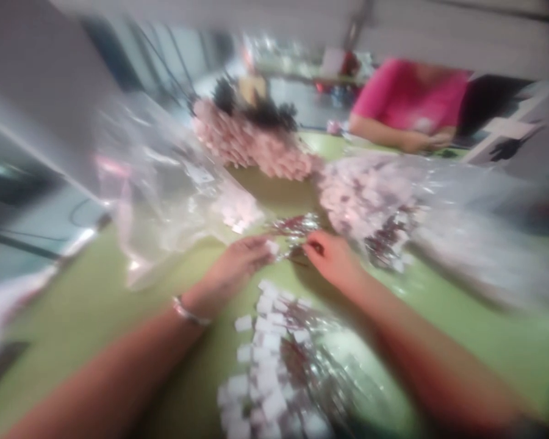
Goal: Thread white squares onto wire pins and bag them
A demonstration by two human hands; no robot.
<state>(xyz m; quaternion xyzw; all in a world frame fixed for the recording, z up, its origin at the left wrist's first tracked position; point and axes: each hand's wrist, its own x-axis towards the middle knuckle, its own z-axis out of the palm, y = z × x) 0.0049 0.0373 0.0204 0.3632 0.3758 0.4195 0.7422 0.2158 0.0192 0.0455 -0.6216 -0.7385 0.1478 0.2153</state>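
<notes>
My left hand (244, 259), with a bracelet at the wrist, pinches a small white tag (271, 247) near the middle of the green table (178, 341). Facing it, my right hand (327, 256) has its fingers closed at a thin silvery strand (295, 244); blur hides exactly what they grip. Just beyond my fingertips lies a small bunch of shiny silver and dark red pieces (297, 224). Nearer to me, between my forearms, spreads a pile of white tags (268, 366) attached to dark, glittering strands (322, 366).
Clear plastic bags lie at the left (165, 189) and right (476, 225). Pink bundles (256, 143) and a pale pink heap (366, 189) sit farther back. Across the table, a person in a pink top (409, 100) has both hands together.
</notes>
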